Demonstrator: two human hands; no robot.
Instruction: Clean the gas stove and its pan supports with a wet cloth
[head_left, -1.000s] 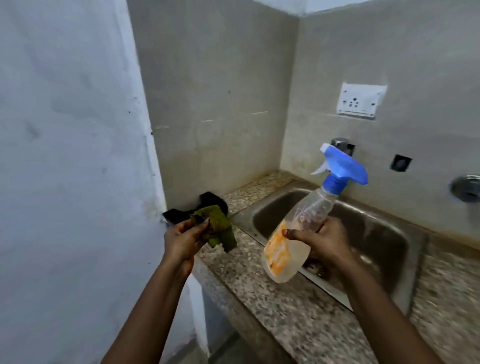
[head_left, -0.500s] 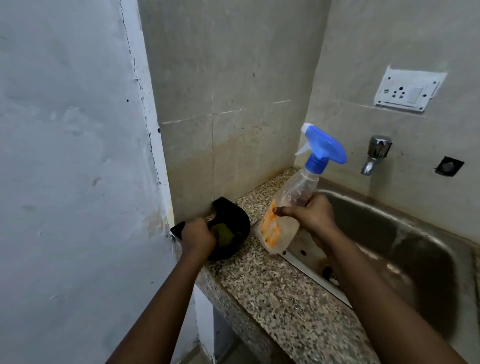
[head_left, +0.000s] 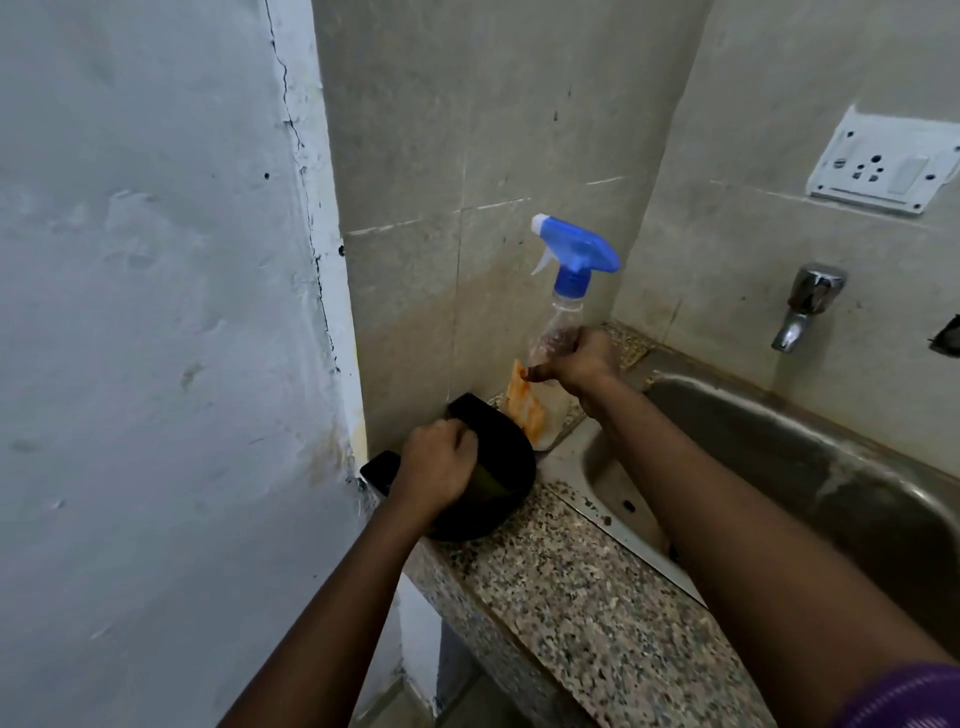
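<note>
My right hand (head_left: 574, 362) grips a clear spray bottle (head_left: 550, 353) with a blue trigger head and an orange label. The bottle stands upright in the corner of the granite counter (head_left: 566, 587), against the tiled wall. My left hand (head_left: 439, 467) reaches into a black bowl (head_left: 506, 467) at the counter's left end. Its fingers are curled over a green cloth (head_left: 488, 486), of which only a strip shows inside the bowl. No gas stove or pan support is in view.
A steel sink (head_left: 810, 483) lies right of the bottle, with a chrome tap (head_left: 802, 312) on the wall above it. A white socket plate (head_left: 883, 166) hangs higher up. A painted wall (head_left: 156, 338) closes off the left side. The counter's front edge drops to the floor.
My left hand has carried the green cloth down into the black bowl. My right hand has brought the spray bottle from over the sink to the counter corner and turned it upright.
</note>
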